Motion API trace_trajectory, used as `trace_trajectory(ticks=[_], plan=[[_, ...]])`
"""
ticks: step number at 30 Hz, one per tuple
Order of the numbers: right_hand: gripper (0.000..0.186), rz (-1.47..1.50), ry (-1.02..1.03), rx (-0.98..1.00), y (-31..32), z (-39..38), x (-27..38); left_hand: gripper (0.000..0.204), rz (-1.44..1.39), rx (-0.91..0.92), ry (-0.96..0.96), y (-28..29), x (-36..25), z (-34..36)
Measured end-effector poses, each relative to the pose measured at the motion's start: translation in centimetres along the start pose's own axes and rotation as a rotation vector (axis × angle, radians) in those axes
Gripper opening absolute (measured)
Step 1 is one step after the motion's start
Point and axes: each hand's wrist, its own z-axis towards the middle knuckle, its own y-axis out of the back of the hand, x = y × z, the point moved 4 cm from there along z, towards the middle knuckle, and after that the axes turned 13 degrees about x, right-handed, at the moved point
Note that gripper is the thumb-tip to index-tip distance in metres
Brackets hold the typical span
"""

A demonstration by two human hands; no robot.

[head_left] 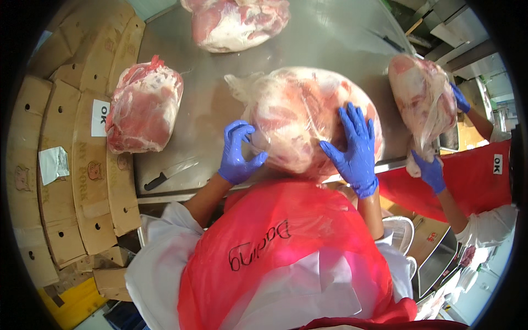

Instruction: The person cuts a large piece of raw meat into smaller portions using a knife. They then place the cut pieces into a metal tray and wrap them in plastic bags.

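A large cut of raw meat in a clear plastic bag [294, 118] lies on the metal table in front of me. The bag's gathered end sticks out at its far left. My right hand [355, 151], in a blue glove, rests on the bag's right side with the fingers spread. Beside the bag's near left edge is my left hand [239, 157], also gloved in blue. Its fingers are curved, with a gap between them and the thumb, and nothing shows inside. A knife with a black handle [155, 182] lies on the table to the left of that hand.
Unwrapped meat [146, 107] lies at the table's left, and another piece [239, 25] at the far side. Cardboard boxes [82, 181] line the left. On the right, a co-worker's gloved hands [430, 171] handle bagged meat [421, 99]. A second knife [393, 44] lies far right.
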Motion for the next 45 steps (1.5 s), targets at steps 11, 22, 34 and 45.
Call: trace_trajectory(ticks=[11,22,34,45], plan=[[0.091,-0.107,0.074,0.027,-0.4,1.7,2.0,0.022,0.171,0.316,-0.106,-1.1,-2.6,-2.6],[0.069,-0.074,0.497,0.196,-0.6,2.2,6.9,0.014,0.067,0.548,-0.095,1.9,-5.3,-1.4],[0.018,-0.240,0.905,0.248,1.6,4.4,5.8,0.006,0.233,0.475,-0.351,2.8,-4.0,-2.3],[0.019,0.317,-0.043,-0.568,14.6,10.9,-15.0,0.018,0.591,0.486,0.053,7.8,11.8,-12.3]])
